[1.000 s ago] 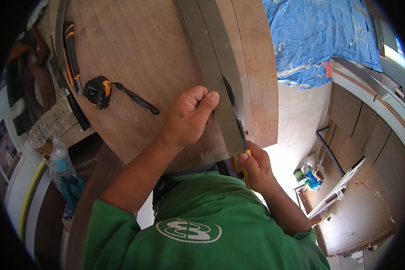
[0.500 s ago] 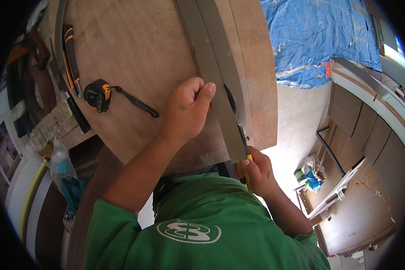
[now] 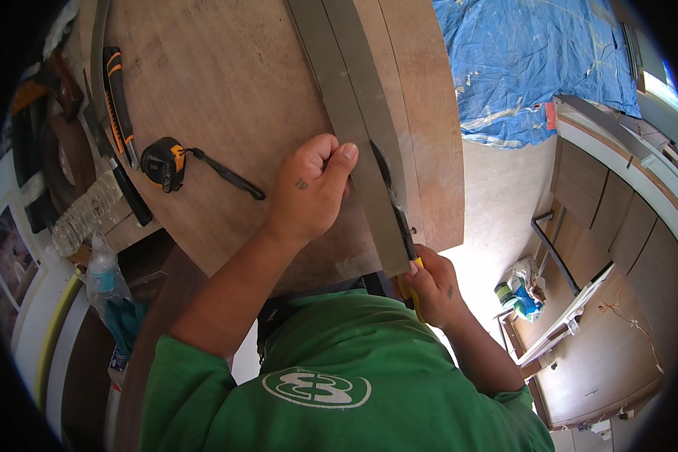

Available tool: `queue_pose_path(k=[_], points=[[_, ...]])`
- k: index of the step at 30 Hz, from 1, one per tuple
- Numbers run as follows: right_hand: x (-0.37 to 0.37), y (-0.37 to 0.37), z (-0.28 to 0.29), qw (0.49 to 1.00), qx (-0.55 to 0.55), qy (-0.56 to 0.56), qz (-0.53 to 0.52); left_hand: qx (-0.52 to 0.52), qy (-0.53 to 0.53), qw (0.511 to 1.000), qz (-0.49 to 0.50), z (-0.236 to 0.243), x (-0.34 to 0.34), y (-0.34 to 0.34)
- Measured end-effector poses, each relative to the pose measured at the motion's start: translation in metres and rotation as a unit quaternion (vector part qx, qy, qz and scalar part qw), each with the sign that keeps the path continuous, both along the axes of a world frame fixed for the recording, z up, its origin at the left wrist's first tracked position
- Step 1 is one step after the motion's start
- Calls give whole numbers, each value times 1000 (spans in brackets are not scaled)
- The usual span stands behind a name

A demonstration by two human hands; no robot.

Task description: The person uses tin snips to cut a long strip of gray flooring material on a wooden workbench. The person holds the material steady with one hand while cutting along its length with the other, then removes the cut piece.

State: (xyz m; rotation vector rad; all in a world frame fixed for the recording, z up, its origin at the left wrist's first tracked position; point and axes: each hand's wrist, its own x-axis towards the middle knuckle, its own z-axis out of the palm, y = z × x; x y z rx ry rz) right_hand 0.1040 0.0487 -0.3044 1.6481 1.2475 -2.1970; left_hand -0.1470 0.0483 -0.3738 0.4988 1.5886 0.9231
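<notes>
A long grey strip of thin sheet (image 3: 352, 98) runs from the far edge toward my waist over a brown wooden board. My left hand (image 3: 309, 184) is closed on the strip's left edge, thumb on top. On the other side, my right hand (image 3: 434, 285) grips the yellow handles of a pair of scissors. The dark scissor blades (image 3: 401, 215) point away from me along a lengthwise cut in the strip; part of the lower blade is hidden beneath it.
On the wooden board (image 3: 226, 90) lie a black and orange tape measure (image 3: 163, 164) and a utility knife (image 3: 118, 102). A handsaw (image 3: 64, 83) and plastic bottle (image 3: 87, 215) are at left. Blue sheeting (image 3: 535, 68) covers an area at far right.
The strip has shifted slightly left, and my left hand has moved a little with it. More of the dark scissor blade now shows above the strip. My right hand stays nearly in place.
</notes>
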Motion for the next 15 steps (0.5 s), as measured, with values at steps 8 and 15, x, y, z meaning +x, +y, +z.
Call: queue_pose_path(k=[8, 15], points=[[-3, -2, -2, 999, -9, 21, -30, -5, -39, 999, 10, -1, -1, -1], [-8, -3, -5, 999, 15, 16, -29, -20, -62, 998, 13, 7, -5, 2]])
